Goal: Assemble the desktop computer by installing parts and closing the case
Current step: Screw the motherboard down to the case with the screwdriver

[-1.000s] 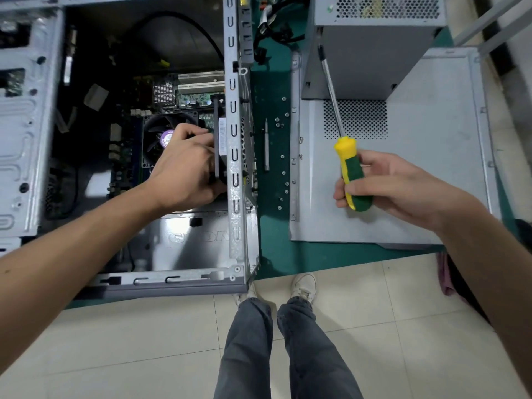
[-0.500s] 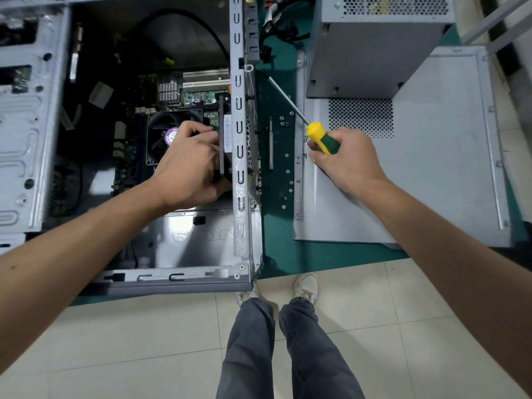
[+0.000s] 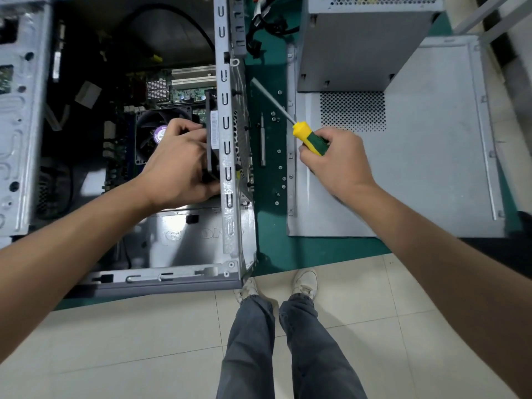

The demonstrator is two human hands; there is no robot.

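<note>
Case fan (image 3: 212,145), black, pressed flat against the inner face of the computer case (image 3: 227,156) rear wall by the gripping left hand (image 3: 178,165); screwdriver (image 3: 290,122) clamped in the right hand (image 3: 334,159) outside that wall, shaft slanting up-left toward it, tip near.

We see even, bright overhead light, with glare on the case floor (image 3: 198,237). Wide-angle bending warps our edges; the case's interior stays dim.
</note>
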